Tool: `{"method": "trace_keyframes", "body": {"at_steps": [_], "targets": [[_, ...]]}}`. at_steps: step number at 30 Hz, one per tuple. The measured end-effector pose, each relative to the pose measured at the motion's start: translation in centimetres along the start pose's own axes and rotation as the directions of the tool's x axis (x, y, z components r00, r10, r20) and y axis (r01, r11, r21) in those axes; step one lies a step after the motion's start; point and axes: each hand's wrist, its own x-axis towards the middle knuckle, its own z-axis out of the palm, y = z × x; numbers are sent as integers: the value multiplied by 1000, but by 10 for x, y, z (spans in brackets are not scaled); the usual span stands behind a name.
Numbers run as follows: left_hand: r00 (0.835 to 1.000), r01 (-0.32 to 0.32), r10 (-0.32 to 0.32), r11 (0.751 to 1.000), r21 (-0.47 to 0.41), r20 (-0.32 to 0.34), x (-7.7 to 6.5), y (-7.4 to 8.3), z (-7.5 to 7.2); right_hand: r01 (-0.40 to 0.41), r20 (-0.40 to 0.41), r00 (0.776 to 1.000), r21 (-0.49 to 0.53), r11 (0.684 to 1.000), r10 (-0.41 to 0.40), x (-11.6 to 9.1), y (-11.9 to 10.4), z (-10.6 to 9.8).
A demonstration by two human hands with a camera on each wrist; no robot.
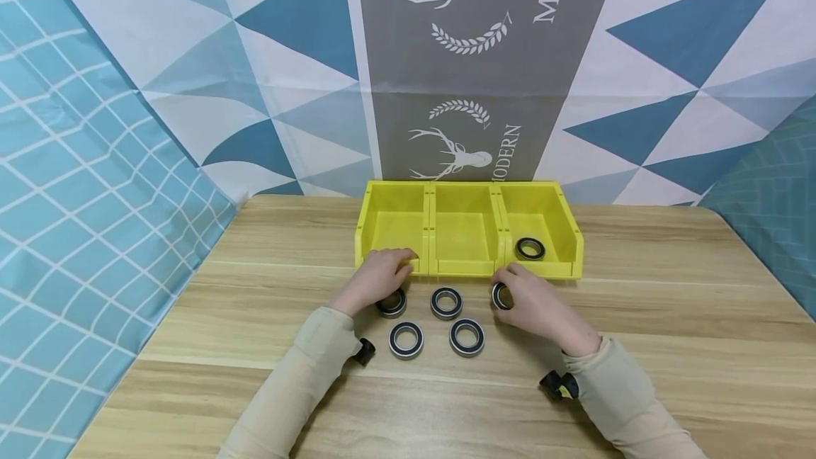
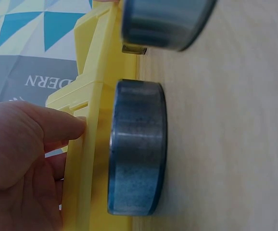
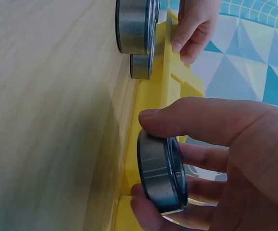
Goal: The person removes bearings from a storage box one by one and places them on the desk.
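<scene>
My right hand [image 1: 535, 307] pinches a black-sealed steel ball bearing [image 3: 157, 168] by its rim, tilted, in front of the right-hand yellow bin. Thumb and fingers curl round it in the right wrist view. My left hand [image 1: 379, 278] grips the front edge of the left yellow bin [image 2: 93, 144], thumb outside and fingers over the lip. Partly under that hand lies another bearing [image 1: 400, 309] on the table. More bearings lie flat between the hands, including one [image 1: 446, 316] before the middle bin. A further bearing [image 1: 530, 257] rests inside the right bin.
Three yellow bins [image 1: 462, 268] stand joined side by side at the back of the wood-grain table [image 1: 255, 346]. Behind them hangs a patterned cloth [image 1: 306, 91]. Two more bearings lie nearer me, left [image 1: 406, 355] and right [image 1: 467, 353].
</scene>
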Motion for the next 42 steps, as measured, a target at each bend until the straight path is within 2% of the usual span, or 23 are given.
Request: {"method": "trace_keyframes", "body": {"at_steps": [4, 9, 42], "targets": [[1000, 3, -3, 1000, -3, 7, 0, 0, 0, 26, 28, 999, -10, 1000, -26, -1, -2, 1], [1000, 5, -5, 1000, -1, 6, 0, 0, 1, 21, 57, 998, -21, 1000, -20, -1, -2, 3], [1000, -1, 1, 1000, 6, 6, 1, 0, 0, 18, 44, 999, -88, 996, -14, -1, -5, 7]]}}
